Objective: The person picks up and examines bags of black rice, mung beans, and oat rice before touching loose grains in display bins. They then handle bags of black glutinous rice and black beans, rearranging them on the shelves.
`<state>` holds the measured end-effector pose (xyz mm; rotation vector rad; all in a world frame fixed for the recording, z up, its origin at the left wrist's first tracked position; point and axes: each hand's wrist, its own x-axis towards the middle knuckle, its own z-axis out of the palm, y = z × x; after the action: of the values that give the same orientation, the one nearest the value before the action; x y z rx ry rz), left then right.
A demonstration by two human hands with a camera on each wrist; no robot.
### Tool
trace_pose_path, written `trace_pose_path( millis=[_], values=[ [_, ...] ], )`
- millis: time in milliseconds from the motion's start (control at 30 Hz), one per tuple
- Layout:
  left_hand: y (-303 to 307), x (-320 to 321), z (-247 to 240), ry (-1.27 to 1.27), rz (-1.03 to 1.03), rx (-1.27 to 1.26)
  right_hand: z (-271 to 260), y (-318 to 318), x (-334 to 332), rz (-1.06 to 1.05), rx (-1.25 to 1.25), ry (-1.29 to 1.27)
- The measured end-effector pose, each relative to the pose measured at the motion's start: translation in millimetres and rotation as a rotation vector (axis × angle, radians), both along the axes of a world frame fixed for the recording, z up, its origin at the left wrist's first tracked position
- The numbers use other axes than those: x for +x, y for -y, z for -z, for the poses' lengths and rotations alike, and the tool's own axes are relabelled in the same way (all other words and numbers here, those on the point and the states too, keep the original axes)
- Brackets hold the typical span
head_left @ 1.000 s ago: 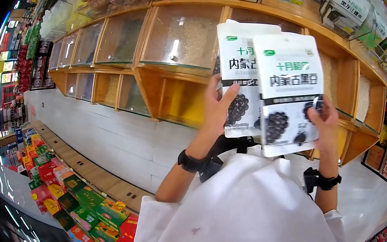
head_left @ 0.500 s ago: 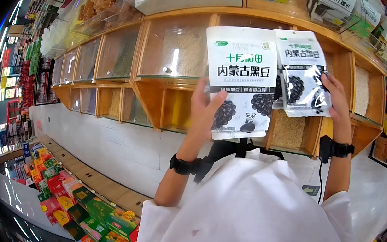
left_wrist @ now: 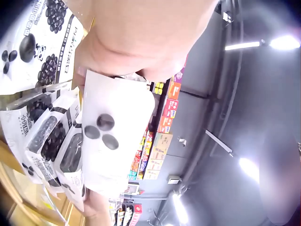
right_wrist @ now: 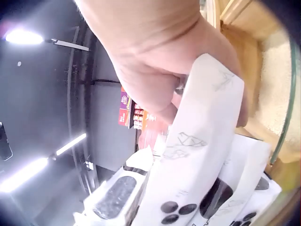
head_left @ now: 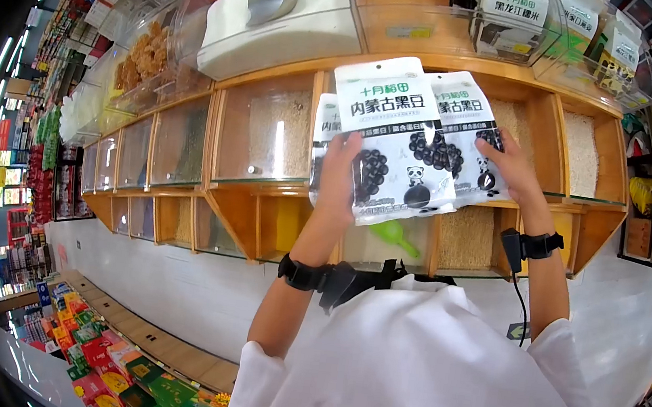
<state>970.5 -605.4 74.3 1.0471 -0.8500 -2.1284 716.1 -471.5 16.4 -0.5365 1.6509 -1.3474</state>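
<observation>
— Where are the pouches?
— My left hand [head_left: 339, 174] is wrapped round the front black-bean pouch [head_left: 396, 131]. My right hand [head_left: 510, 165] pinches the rear pouch [head_left: 467, 111], tucked just behind it.
— Advice?
— I'd square the edges and grip low, so nothing slides.

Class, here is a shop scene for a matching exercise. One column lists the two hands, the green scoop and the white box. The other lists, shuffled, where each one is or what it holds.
Column 1:
1. left hand
2. right hand
3. green scoop
4. white box

Column 2:
A. sits on top of the wooden bins
B. holds the rear bag by its right side
C. lies in a lower bin, below the bags
D. holds the front bag by its left edge

Pairs: 1-D, 2-B, 3-C, 4-A
</observation>
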Motion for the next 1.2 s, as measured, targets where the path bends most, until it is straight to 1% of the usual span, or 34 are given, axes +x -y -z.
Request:
trace_pose_path(
  millis=[33,100,133,167,200,233,267,300,333,367,400,433,467,500,533,600,633,667,700,733,767,800,833,867,900,933,967,1000,1033,1067,1100,1133,1167,1200],
  values=[
    [5.6,4.6,10.7,-0.067,0.07,0.042,-9.4,-0.2,4.0,0.031,0.004,0.068],
    [6.3,2.8,23.8,-0.068,0.086,0.055,-1.4,0.2,-1.8,0.01,0.022,0.026],
    [2.7,0.1,13.2,-0.062,0.095,0.076,7.2,-0.5,-3.2,-0.017,0.048,-0.009],
    [-10.9,-9.5,2.5,0.031,0.011,-0.033,18.2,0.2,-7.4,-0.025,0.041,-0.044],
    [-5.4,-13.1,47.0,0.228,0.009,-0.283,13.0,2.4,1.4,0.047,-0.021,0.068],
    [-14.3,-22.6,34.2,0.088,0.039,-0.13,11.7,2.2,4.8,0.053,-0.066,0.188],
    [-7.2,-28.1,62.5,0.419,0.065,-0.423,9.3,4.2,3.6,0.05,-0.111,0.304],
    [-10.1,-40.2,83.8,0.698,0.001,-0.659,0.2,8.0,6.9,0.033,-0.033,0.164],
    [-6.3,-43.1,61.6,0.677,0.14,-0.634,-9.0,11.6,9.6,0.03,0.033,0.019],
    [-11.0,-49.7,54.2,0.538,0.125,-0.544,-13.3,14.5,12.6,0.019,0.025,-0.005],
    [-13.5,-53.9,43.1,0.355,0.17,-0.335,-14.9,16.0,14.9,0.007,0.021,-0.027],
    [-16.6,-60.9,52.7,0.271,0.126,-0.398,-7.5,16.5,10.1,0.007,-0.001,0.113],
    [-17.2,-66.2,60.4,0.202,0.176,-0.279,-1.0,15.4,7.6,0.005,-0.012,0.251],
    [-20.9,-69.7,44.9,0.188,0.165,-0.206,-5.0,17.1,16.6,0.018,-0.079,0.2],
    [-20.8,-72.5,46.3,0.2,0.178,-0.284,-7.3,19.3,19.0,0.038,-0.125,0.294],
    [-18.4,-73.5,52.1,0.164,0.154,-0.317,-11.3,16.7,17.9,-0.04,-0.103,0.188],
    [-18.9,-70.1,44.1,0.138,0.161,-0.354,-16.5,16.1,19.1,-0.044,-0.104,0.204],
    [-21.8,-67.6,36.6,0.138,0.124,-0.36,-18.1,13.7,20.6,-0.034,-0.127,0.198],
    [-24.9,-71.2,53.4,0.263,0.07,-0.546,-21.8,11.5,22.8,-0.024,-0.157,0.181],
    [-26.5,-73.9,50.3,0.385,0.018,-0.734,-26.4,8.2,25.7,-0.004,-0.19,0.162],
    [-32.2,-70.8,48.8,0.372,-0.002,-0.853,-29.8,3.0,27.2,0.036,-0.221,0.142],
    [-31.1,-66.0,31.6,0.308,0.008,-0.948,-26.5,-2.1,27.8,0.105,-0.267,0.121],
    [-27.9,-62.6,15.0,0.279,0.025,-1.008,-39.2,-4.0,33.2,0.101,-0.32,0.056],
    [-25.8,-59.8,3.1,0.252,0.044,-1.06,-51.8,-7.4,39.8,0.097,-0.365,-0.005],
    [-22.9,-59.7,-2.6,0.24,0.051,-1.06,-54.3,-8.1,39.1,0.085,-0.388,-0.079],
    [-19.0,-59.4,-7.0,0.151,0.023,-1.078,-47.9,-7.8,31.7,0.095,-0.386,-0.084],
    [-17.6,-56.6,-9.0,0.065,0.003,-1.091,-32.6,-8.9,22.2,0.06,-0.379,-0.146],
    [-15.9,-53.1,-6.7,0.057,0.019,-1.088,-21.2,-9.9,16.9,0.025,-0.371,-0.208],
    [-10.2,-50.9,0.5,0.045,0.04,-1.165,-18.5,-7.4,15.4,-0.033,-0.344,-0.251],
    [-4.2,-49.7,9.6,0.033,0.051,-1.242,-21.0,-7.0,16.3,-0.032,-0.344,-0.261],
    [1.2,-46.6,25.0,0.079,0.078,-1.298,-25.6,-2.7,21.7,-0.073,-0.386,-0.345],
    [4.4,-44.7,27.9,0.074,0.069,-1.303,-28.9,2.7,23.4,-0.114,-0.431,-0.43],
    [8.4,-43.5,31.1,0.066,0.127,-1.319,-29.2,8.3,19.7,-0.117,-0.435,-0.439],
    [10.2,-41.5,28.6,0.057,0.192,-1.329,-25.6,10.2,16.9,-0.119,-0.466,-0.385]
  ],
)
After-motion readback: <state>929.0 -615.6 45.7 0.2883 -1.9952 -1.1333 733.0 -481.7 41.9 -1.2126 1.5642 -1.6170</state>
